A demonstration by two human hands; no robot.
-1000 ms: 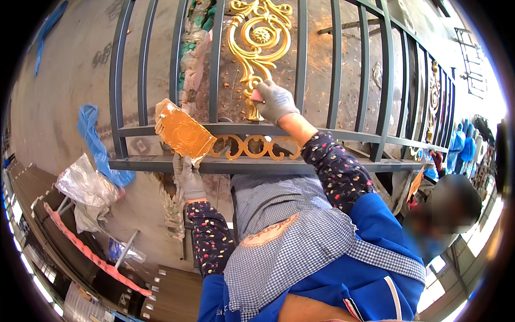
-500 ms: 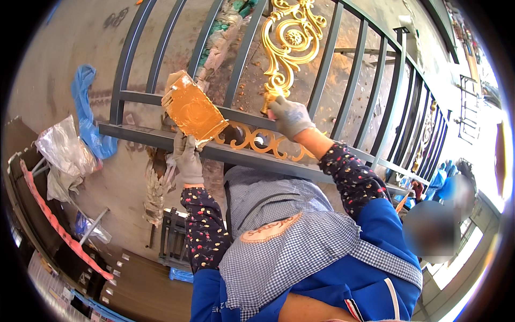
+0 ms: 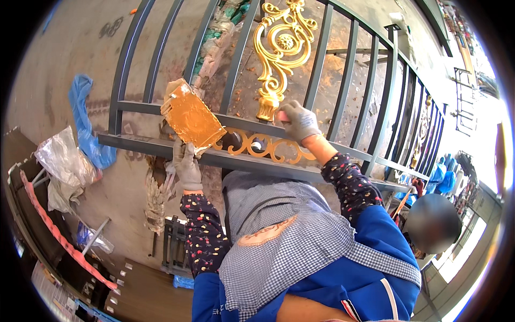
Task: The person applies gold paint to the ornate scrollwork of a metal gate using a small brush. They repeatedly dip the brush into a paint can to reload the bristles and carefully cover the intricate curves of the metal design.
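Note:
In my gloved left hand (image 3: 188, 170) is a piece of cardboard (image 3: 193, 119) coated with wet-looking gold paint, gripped at its lower edge. It is tilted over the lower rails of a dark grey metal railing (image 3: 124, 70). My gloved right hand (image 3: 301, 122) is closed, just right of the foot of a gold scroll ornament (image 3: 283, 43) and apart from it. Something small and pinkish shows at its fingertips; I cannot make out what it is. Beneath both hands, a strip of gold-brown scrollwork (image 3: 268, 147) runs between the two lower rails.
Blue plastic film (image 3: 83, 118) and a clear plastic bag (image 3: 61, 155) lie on the left. A rack with a pink-wrapped bar (image 3: 64, 241) stands at lower left. Another person (image 3: 432, 225) is close by on the right, beside the railing's far stretch.
My right hand has moved off the ornament's foot, to the right and slightly down, uncovering its gold base. The left hand keeps the cardboard in about the same place.

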